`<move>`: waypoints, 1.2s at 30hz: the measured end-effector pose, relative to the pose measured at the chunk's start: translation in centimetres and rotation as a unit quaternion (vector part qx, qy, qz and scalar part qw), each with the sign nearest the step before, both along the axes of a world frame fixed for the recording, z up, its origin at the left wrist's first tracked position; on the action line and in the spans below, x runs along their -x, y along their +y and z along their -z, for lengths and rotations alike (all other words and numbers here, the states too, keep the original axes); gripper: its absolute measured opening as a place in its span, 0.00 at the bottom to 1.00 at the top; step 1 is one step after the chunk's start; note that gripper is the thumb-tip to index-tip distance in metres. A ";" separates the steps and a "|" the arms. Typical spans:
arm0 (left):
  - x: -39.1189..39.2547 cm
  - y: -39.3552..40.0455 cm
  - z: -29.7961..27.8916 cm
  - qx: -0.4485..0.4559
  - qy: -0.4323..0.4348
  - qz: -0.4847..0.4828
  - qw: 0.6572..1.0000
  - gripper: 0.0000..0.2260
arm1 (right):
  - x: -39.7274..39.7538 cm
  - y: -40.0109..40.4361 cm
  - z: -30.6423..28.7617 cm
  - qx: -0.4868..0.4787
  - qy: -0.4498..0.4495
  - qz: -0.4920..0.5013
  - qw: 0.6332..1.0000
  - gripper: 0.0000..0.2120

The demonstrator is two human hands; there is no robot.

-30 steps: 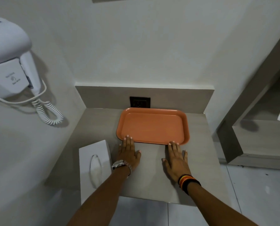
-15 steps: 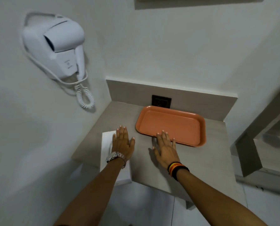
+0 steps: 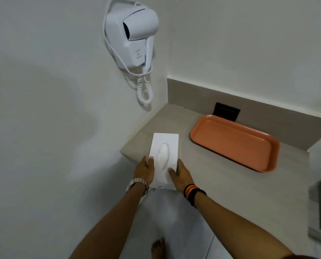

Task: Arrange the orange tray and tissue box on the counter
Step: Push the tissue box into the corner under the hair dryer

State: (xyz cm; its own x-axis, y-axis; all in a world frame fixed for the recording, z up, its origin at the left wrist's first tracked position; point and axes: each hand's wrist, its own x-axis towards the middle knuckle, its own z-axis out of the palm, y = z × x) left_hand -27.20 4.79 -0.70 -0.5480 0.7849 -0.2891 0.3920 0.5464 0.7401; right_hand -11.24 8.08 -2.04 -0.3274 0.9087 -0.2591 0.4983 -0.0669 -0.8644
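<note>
While both hands close on it from either side, a white tissue box [image 3: 164,156] sits at the near left corner of a grey counter [image 3: 221,174], its near end jutting out past the counter's front edge. The left hand [image 3: 144,170] clasps the box's left flank with the thumb laid on top; the right hand [image 3: 180,173] clasps the right flank, thumb also over the top face — fingers of both curled round the sides, largely hidden behind the box. A tuft of tissue stands in the oval slot between the two thumbs. A metal watch [image 3: 137,185] circles the left wrist, and a stack of striped and black bands [image 3: 192,192] the right.

Well apart from the box, to its right, the orange tray [image 3: 234,142] lies flat and bare toward the back of the counter, its far long edge near the raised grey backsplash [image 3: 193,94]. A dark wall socket [image 3: 226,111] is set in that backsplash just behind the tray's left end, the tray rim covering its lower edge. On the white wall to the left — above and clear of the counter — hangs a white hair dryer [image 3: 132,37] in its holder, coiled cord [image 3: 145,90] looping down beside the backsplash corner. Bare counter lies between box and tray. Below, a bare foot [image 3: 157,248] shows on the pale tiled floor.
</note>
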 end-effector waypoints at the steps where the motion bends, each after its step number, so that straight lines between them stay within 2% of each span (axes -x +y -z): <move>1: -0.3 -0.1 -0.1 -0.006 -0.023 -0.012 1.000 0.25 | 0.3 -0.3 0.1 0.005 0.014 0.007 1.000 0.24; 5: -1.5 0.3 -0.6 -0.026 -0.092 -0.074 0.993 0.23 | 1.4 -0.9 0.1 0.032 0.039 0.048 0.998 0.25; 11: -0.7 2.9 -2.2 -0.068 -0.095 -0.107 0.987 0.19 | 3.0 1.3 -1.1 0.036 0.063 0.073 0.995 0.24; 16: 1.4 8.1 -4.4 -0.074 -0.063 -0.073 0.993 0.23 | 5.5 5.8 -3.1 0.036 0.079 0.102 0.991 0.26; 21: 4.4 14.8 -4.4 -0.042 -0.075 -0.057 0.995 0.23 | 8.3 11.8 -3.8 0.026 0.088 0.116 0.989 0.27; 28: 7.3 22.9 -2.7 -0.040 -0.010 -0.010 0.999 0.21 | 11.5 19.0 -2.1 0.039 0.091 0.157 0.983 0.29; 36: 9.1 27.1 -1.0 -0.041 0.017 0.033 0.998 0.19 | 12.2 23.0 0.1 0.062 0.094 0.159 0.981 0.30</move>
State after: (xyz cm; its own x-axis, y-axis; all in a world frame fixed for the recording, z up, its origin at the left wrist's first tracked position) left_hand -36.35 31.88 0.33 -0.5030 0.8397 -0.2046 0.4500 0.4566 0.7675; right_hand -23.47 31.05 -2.18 -0.0850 0.9377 -0.3368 0.2681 -0.3041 -0.9141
